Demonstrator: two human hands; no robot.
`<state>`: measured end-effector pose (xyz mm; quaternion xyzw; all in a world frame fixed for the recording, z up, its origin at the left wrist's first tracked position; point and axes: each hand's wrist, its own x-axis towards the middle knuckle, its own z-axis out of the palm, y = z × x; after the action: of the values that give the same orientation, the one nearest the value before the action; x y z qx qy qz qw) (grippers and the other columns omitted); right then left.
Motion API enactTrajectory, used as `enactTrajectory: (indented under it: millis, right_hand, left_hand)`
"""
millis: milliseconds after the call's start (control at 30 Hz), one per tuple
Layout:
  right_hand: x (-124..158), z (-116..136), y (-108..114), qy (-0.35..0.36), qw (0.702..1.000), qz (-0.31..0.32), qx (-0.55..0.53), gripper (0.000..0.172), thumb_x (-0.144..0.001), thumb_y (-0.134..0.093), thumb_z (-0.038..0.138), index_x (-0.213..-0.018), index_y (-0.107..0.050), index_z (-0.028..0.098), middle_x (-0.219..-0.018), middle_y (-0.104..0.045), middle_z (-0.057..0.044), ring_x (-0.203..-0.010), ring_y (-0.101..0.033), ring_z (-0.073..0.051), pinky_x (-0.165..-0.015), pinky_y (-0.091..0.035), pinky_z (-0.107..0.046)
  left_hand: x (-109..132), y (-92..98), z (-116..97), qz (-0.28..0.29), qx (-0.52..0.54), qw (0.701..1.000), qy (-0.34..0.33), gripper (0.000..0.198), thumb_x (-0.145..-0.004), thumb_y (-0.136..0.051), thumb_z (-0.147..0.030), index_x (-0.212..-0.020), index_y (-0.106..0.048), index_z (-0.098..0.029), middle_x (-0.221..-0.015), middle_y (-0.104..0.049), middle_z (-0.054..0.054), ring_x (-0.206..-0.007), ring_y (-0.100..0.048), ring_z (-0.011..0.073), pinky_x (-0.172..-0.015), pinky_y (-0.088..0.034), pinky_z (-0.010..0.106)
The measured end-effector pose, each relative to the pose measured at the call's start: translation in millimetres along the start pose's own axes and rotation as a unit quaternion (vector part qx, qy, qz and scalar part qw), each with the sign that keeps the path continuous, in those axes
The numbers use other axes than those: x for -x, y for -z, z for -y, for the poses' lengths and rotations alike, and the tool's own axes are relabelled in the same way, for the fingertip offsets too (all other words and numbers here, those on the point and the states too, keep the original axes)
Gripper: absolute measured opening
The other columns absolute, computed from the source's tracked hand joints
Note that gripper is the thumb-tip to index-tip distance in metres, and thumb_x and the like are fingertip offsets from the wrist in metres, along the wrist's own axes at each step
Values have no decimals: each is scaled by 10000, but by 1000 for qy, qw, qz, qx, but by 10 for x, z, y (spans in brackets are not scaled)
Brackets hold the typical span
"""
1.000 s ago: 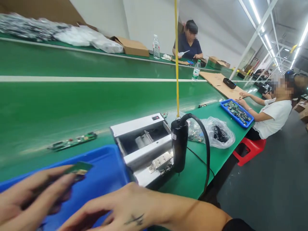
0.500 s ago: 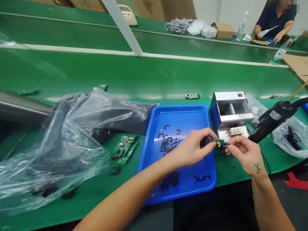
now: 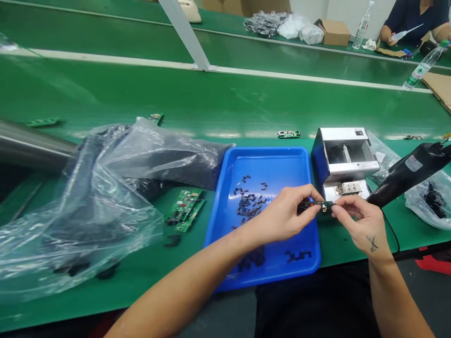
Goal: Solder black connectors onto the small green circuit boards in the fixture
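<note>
Slanting white post (image 3: 185, 35)

It rises from a white strip (image 3: 105, 59) crossing a green worktop (image 3: 141, 89), light streaking its near side. Behind the post runs a green ledge (image 3: 225, 23); beyond, to the post's right, a pale wall (image 3: 342, 13). Nearer, far right of the post, show grey floor (image 3: 429, 295) and part of a red stool (image 3: 432, 264).

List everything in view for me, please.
board: one, green, between hands
tray: one, blue, centre
small parts: many, black, mostly in tray
other boards: several, green, around tray
worktop: one, green, under tray
machine: one, silver, beside tray
tool: one, black, right
bags: several, mostly clear, both sides
bottles: two, clear, top right
boxes: several, brown, back
post: one, grey, back
co-worker: one, navy, top right
left hand: one, bare, on board
right hand: one, bare, at board's end
</note>
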<state>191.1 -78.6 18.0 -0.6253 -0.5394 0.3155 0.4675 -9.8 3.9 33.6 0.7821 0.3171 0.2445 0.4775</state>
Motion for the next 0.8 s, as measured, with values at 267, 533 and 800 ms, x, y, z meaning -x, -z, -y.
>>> enactTrajectory:
  millis: [267,533,800]
  right_hand:
    - [-24,-27,-61,117,990,-27,78,92,-937,-660,255,-876,-708,205,-811,-733,-23,-676,-710,-131,-661,-627,-245]
    - [-43,-130,-78,239,952,-80,173,90,-921,-658,139,-921,-724,201,-775,-712,-30,-622,-630,-114,-594,-559,-238]
    - [-62,-280,-72,286,925,-91,232,156,-924,-657,115,-958,-782,203,-823,-733,-59,-726,-697,-141,-704,-595,-259]
  left_hand:
    - [-30,35,44,21,44,999,-16,174,-982,-566,-271,-1026,-698,-165,-1007,-759,55,-902,-687,180,-876,-536,314]
    - [-81,-18,97,4,47,995,-91,122,-979,-561,-192,-953,-675,-160,-1017,-741,69,-956,-690,173,-899,-545,304]
    - [-60,-43,239,11,-245,947,-205,221,-1006,-486,-121,-1045,-698,-171,-1224,-708,87,-979,-642,183,-800,-554,298]
